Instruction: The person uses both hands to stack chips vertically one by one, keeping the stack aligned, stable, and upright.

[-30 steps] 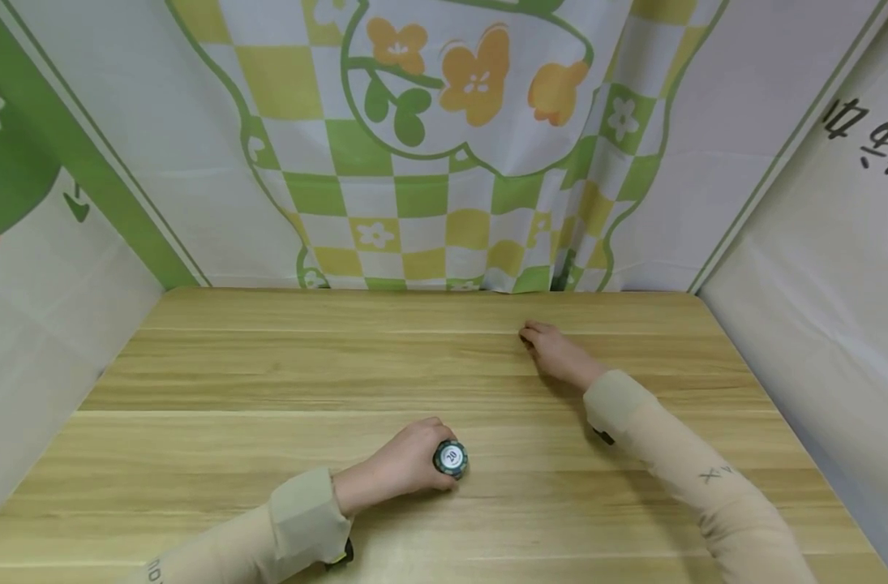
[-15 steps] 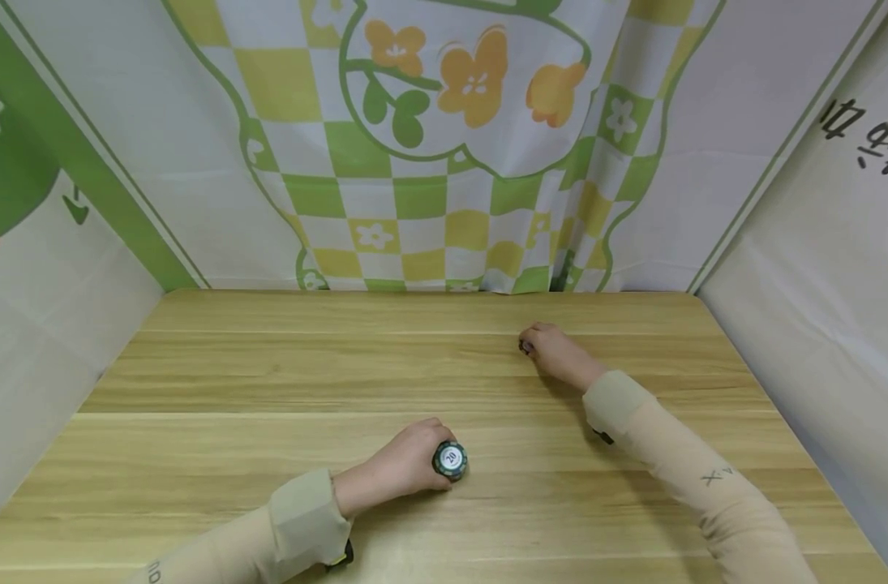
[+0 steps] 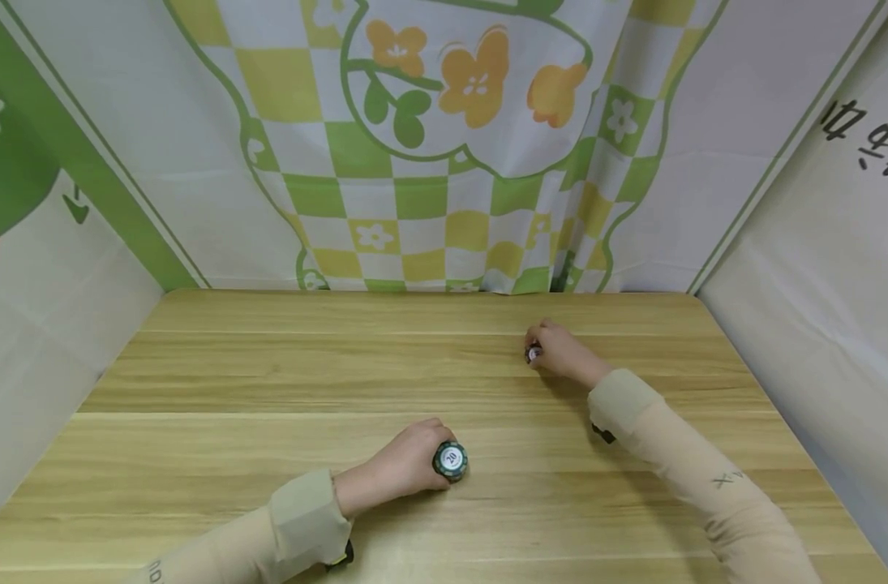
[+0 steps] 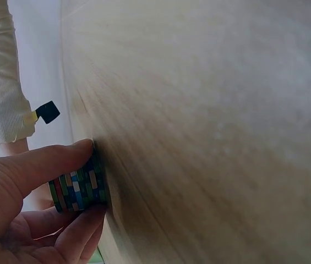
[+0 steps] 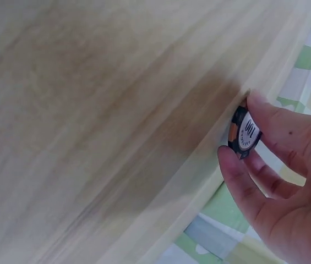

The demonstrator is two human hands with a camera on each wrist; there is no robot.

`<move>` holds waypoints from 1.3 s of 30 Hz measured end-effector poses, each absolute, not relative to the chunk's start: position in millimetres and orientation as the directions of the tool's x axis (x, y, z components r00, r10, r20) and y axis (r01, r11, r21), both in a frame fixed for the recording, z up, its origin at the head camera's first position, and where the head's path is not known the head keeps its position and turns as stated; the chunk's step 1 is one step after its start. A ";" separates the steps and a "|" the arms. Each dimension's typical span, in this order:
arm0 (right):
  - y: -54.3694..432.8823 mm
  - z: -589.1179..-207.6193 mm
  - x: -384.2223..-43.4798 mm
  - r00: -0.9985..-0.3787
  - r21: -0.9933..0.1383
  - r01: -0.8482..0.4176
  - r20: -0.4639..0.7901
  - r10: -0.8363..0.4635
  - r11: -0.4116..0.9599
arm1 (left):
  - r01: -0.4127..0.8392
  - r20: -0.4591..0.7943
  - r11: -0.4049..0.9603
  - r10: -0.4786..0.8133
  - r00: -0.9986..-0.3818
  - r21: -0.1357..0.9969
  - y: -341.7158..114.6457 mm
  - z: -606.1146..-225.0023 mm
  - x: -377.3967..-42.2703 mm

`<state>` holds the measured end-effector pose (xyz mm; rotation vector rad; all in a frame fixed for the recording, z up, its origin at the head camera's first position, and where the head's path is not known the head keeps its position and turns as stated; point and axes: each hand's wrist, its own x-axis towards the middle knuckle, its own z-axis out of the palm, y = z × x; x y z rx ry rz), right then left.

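Observation:
My left hand (image 3: pixel 405 461) grips a stack of poker chips (image 3: pixel 451 461) near the front middle of the table, thumb on one side and fingers on the other. The top chip is green with a white centre marked 20. In the left wrist view the chip stack (image 4: pixel 78 187) shows green, blue and red edges and sits right at the tabletop. Farther back and to the right, my right hand (image 3: pixel 564 354) pinches a single dark poker chip (image 5: pixel 245 131) between thumb and fingers. Its white label reads 100, and the chip is tilted, close over the wood.
The wooden table (image 3: pixel 268 373) runs back to a green, yellow and white checked cloth (image 3: pixel 422 195) hanging behind it. White cloth walls (image 3: pixel 816 284) stand at both sides. Small dark devices show under both cuffs.
My right hand has shifted slightly right and turned, bringing the dark chip's white face into sight. My left hand and its stack stay in place.

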<state>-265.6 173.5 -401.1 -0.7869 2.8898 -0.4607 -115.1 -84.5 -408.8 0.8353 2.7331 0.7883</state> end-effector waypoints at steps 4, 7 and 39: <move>174.8 -397.3 -265.3 -0.880 -0.379 -0.423 -0.044 -0.472 0.823 | 0.467 -0.018 0.704 0.562 -0.827 0.535 -84.3 -408.6 -115.6; 175.6 -394.2 -264.3 -0.897 -0.414 -0.377 -0.059 -0.438 0.828 | 0.470 -0.019 0.708 0.562 -0.827 0.527 -84.1 -408.8 -116.4; 155.5 -385.1 -221.5 -0.870 -0.727 0.009 -0.344 -0.353 0.686 | 0.488 -0.020 0.713 0.574 -0.818 0.503 -83.5 -407.7 -115.4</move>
